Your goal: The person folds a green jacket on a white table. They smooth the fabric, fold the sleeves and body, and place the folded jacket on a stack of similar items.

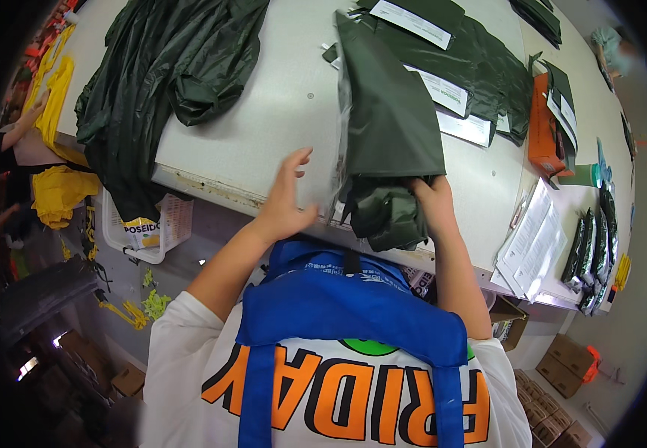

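Observation:
A folded dark green waterproof garment (391, 112), perhaps a raincoat, lies across the table's near edge in front of me. Its bunched lower part (387, 216) hangs over that edge. My right hand (435, 207) grips the garment at its near right corner, with the fingertips hidden in the folds. To the left of it, my left hand (286, 205) is open, fingers apart, holding nothing. A loose heap of the same dark green material (174, 67) spreads over the table at the far left and droops off its edge.
Folded green garments with white paper cards (450, 93) lie at the far right. An orange box (544, 131), paper sheets (536, 239) and dark packets (596, 239) are at the right. A white basket (178, 224) stands below left; another person's hand (34, 112) touches yellow material (55, 75).

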`<action>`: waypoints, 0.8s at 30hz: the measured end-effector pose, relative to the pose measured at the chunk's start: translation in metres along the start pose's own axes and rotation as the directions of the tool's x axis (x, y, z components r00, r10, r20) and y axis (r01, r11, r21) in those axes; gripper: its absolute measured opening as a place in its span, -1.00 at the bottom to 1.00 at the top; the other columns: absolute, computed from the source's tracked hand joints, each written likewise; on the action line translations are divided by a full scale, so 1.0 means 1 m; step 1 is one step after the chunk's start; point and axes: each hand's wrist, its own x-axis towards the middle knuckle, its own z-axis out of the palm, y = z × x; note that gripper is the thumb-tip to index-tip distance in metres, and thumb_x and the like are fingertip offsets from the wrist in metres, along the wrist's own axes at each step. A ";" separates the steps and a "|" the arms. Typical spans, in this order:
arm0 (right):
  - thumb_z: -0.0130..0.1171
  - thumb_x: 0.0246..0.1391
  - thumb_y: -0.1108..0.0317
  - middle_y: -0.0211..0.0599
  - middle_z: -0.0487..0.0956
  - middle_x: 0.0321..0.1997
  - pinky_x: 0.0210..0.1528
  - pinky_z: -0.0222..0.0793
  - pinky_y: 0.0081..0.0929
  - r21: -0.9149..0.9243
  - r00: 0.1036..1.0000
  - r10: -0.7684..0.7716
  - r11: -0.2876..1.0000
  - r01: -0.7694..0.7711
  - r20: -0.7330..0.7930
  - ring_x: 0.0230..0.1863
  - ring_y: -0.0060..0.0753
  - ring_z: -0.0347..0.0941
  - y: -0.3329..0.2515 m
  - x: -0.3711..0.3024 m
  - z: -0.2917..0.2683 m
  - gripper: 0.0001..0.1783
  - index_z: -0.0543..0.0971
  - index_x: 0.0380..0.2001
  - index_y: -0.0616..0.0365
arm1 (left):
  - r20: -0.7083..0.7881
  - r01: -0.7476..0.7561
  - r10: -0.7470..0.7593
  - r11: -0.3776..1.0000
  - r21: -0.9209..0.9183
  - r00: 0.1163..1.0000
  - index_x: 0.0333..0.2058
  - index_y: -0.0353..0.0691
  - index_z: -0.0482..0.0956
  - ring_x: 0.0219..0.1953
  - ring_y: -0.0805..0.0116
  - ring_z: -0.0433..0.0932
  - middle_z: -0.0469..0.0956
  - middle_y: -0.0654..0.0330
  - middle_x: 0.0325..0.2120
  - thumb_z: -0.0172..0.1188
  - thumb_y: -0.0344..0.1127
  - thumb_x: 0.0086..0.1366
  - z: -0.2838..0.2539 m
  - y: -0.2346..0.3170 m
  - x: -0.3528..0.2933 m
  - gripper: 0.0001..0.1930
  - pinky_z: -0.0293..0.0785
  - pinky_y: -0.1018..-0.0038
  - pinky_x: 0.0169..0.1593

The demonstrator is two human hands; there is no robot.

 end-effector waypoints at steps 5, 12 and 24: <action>0.18 -0.10 0.30 -0.02 0.52 -0.09 0.00 0.32 -0.44 0.203 0.996 0.051 0.977 -0.064 0.067 -0.09 -0.28 0.44 -0.025 -0.007 0.009 -0.42 0.36 -0.02 0.45 | -0.154 0.141 -0.242 0.865 -0.482 0.958 0.27 -0.24 0.12 0.16 0.00 0.36 0.32 -0.09 0.14 0.15 -0.57 0.07 0.032 -0.025 0.015 -0.25 0.26 0.32 0.21; 0.19 -0.11 0.31 0.03 0.50 -0.06 0.04 0.30 -0.43 -0.009 0.994 -0.110 0.994 0.110 -0.018 -0.06 -0.21 0.44 -0.025 -0.005 0.011 -0.41 0.34 -0.02 0.46 | 0.112 0.165 -0.141 0.955 -0.245 0.984 0.25 -0.12 0.23 0.18 0.15 0.37 0.36 -0.01 0.15 0.03 -0.63 0.12 0.035 0.002 0.026 -0.34 0.24 0.45 0.20; -0.03 0.10 0.23 0.18 0.44 0.08 0.16 0.22 -0.38 -0.367 0.995 0.014 0.930 0.022 0.095 0.14 0.02 0.36 -0.002 0.031 0.010 -0.49 0.41 0.04 0.36 | 0.774 0.722 -0.085 -0.308 -0.619 0.627 0.24 -0.27 0.16 0.13 0.29 0.36 0.35 0.13 0.12 0.05 -0.45 0.08 0.033 -0.068 -0.030 -0.32 0.27 0.45 0.17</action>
